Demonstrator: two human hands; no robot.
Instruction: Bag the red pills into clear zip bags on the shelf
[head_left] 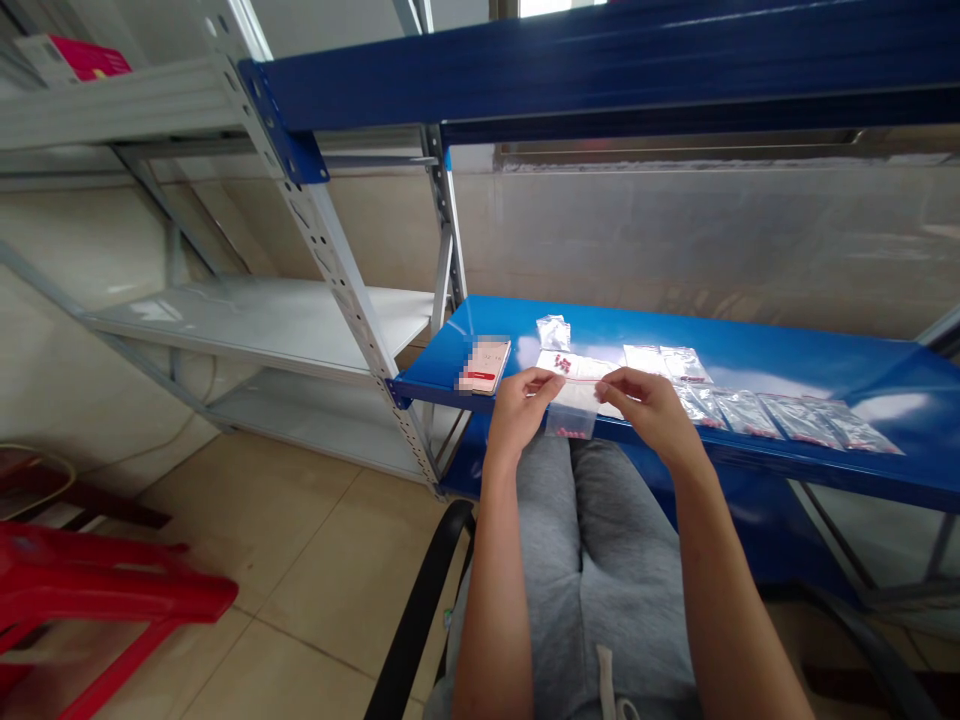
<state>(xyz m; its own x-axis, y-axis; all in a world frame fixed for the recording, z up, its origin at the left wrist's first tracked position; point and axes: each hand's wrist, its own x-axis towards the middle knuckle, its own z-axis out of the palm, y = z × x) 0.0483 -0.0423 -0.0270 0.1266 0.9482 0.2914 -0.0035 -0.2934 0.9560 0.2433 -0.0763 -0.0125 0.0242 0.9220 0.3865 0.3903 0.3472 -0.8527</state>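
Observation:
My left hand (519, 403) and my right hand (651, 405) both pinch the top edge of a small clear zip bag (573, 408), held between them just over the front edge of the blue shelf (750, 360). Small red pieces sit at the bag's bottom. Another bag with red pieces (564, 364) lies flat on the shelf just behind my hands. A crumpled clear bag (553, 331) rests further back. A row of several filled clear bags (757, 410) stretches along the shelf to the right of my right hand.
A small white and red card or box (485, 367) lies on the shelf left of my left hand. Grey metal shelving (255, 320) stands to the left. A red plastic stool (97, 600) lies on the tiled floor. My grey-trousered legs (592, 560) are below.

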